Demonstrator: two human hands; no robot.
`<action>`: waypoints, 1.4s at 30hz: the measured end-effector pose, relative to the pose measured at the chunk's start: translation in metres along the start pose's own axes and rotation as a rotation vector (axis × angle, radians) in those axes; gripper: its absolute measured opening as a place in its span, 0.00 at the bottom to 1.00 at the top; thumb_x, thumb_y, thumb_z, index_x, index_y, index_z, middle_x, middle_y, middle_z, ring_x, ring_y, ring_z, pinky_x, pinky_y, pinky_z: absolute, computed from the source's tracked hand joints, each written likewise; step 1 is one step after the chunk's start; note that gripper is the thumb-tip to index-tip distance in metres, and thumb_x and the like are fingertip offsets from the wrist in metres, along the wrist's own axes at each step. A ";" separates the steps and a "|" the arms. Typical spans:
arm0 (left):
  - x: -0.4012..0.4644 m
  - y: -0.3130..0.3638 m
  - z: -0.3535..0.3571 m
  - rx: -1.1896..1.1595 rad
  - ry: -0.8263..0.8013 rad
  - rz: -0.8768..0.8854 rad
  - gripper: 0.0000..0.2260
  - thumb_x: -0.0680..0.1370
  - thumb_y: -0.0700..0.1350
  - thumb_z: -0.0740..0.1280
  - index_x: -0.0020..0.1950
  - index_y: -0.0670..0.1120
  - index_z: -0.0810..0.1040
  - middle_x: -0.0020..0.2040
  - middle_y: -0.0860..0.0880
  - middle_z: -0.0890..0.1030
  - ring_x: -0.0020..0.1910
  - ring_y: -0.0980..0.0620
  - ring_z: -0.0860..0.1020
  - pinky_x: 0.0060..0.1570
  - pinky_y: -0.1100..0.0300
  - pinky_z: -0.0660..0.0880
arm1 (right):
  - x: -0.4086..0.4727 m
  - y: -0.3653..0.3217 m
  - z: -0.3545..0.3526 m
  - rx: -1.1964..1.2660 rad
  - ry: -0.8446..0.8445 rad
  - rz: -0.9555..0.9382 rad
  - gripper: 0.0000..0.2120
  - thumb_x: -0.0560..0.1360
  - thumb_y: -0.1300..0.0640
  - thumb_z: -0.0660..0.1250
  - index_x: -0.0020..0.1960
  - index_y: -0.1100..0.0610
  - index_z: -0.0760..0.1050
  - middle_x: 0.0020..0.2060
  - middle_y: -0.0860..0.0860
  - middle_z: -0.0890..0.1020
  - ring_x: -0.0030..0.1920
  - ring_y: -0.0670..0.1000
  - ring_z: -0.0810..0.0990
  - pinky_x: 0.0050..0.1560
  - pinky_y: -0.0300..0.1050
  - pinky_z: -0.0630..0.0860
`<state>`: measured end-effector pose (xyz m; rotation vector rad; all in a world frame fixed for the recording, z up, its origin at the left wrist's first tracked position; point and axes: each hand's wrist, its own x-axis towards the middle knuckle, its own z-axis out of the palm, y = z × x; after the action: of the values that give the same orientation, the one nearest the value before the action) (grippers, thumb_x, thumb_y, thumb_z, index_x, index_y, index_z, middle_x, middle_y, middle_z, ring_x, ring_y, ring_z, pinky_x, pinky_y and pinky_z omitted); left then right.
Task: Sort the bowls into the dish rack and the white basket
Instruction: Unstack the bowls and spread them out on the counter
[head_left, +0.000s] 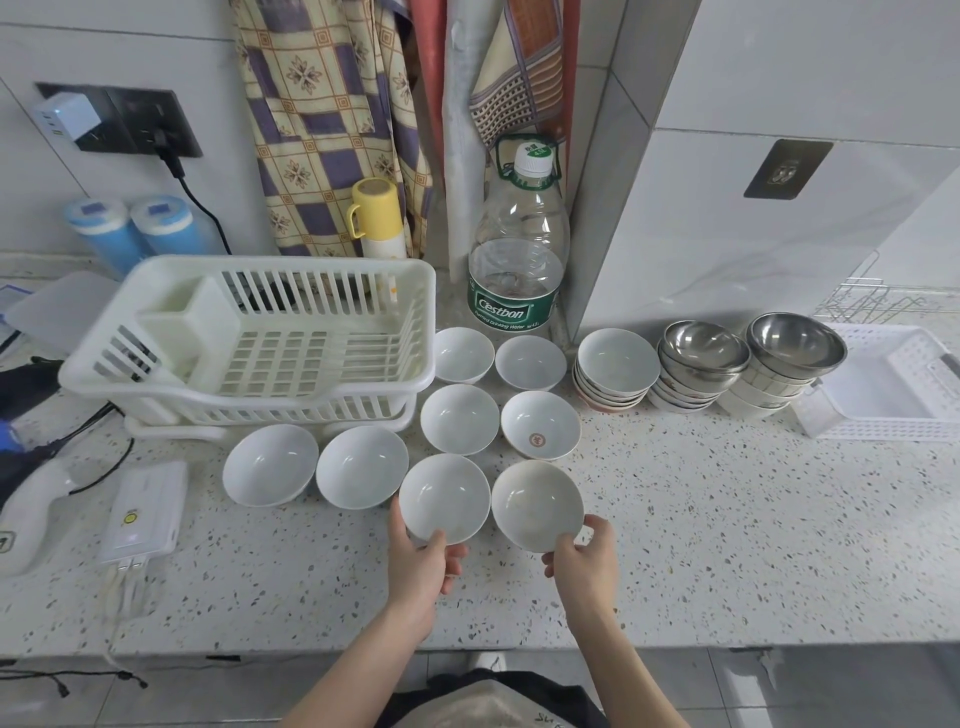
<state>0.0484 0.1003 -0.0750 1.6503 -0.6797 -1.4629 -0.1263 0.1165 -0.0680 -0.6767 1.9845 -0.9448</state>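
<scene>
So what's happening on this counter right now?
A person holds two white bowls at the front of the counter: the left hand grips one bowl, the right hand grips the speckled bowl. Six more white bowls sit loose nearby, with three stacks behind. The dish rack and white basket hold no bowls.

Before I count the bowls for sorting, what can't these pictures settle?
All head view:
- Stacked bowls: only rims show, lower ones hidden by those above, so the count is unsure.
- Steel bowls cover the patterned ones beneath.
- White basket: right end cut off by the frame edge.
- Wire rack: partly behind the wall corner.
- Left hand and right hand: fingers under the bowls hidden.
</scene>
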 end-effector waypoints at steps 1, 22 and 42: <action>0.000 0.000 0.000 0.001 -0.001 0.000 0.29 0.80 0.36 0.61 0.70 0.68 0.61 0.37 0.39 0.84 0.24 0.53 0.75 0.21 0.62 0.66 | 0.000 0.000 0.000 0.002 0.000 0.002 0.15 0.78 0.61 0.58 0.62 0.50 0.65 0.34 0.55 0.84 0.29 0.48 0.80 0.33 0.46 0.74; 0.000 -0.005 -0.011 0.008 -0.044 -0.042 0.32 0.79 0.46 0.68 0.73 0.71 0.56 0.37 0.43 0.83 0.24 0.55 0.74 0.22 0.62 0.67 | -0.012 -0.001 -0.003 0.069 -0.064 0.044 0.20 0.79 0.57 0.59 0.70 0.52 0.64 0.40 0.54 0.83 0.29 0.47 0.78 0.34 0.45 0.73; -0.021 0.001 -0.024 -0.051 0.025 -0.028 0.17 0.81 0.45 0.64 0.69 0.54 0.67 0.31 0.48 0.74 0.21 0.57 0.65 0.19 0.65 0.61 | -0.030 0.009 -0.035 0.199 0.116 0.105 0.17 0.80 0.54 0.58 0.69 0.50 0.66 0.45 0.50 0.84 0.33 0.50 0.74 0.39 0.45 0.71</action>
<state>0.0676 0.1221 -0.0624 1.6421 -0.6026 -1.4660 -0.1410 0.1569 -0.0490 -0.4114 1.9722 -1.1204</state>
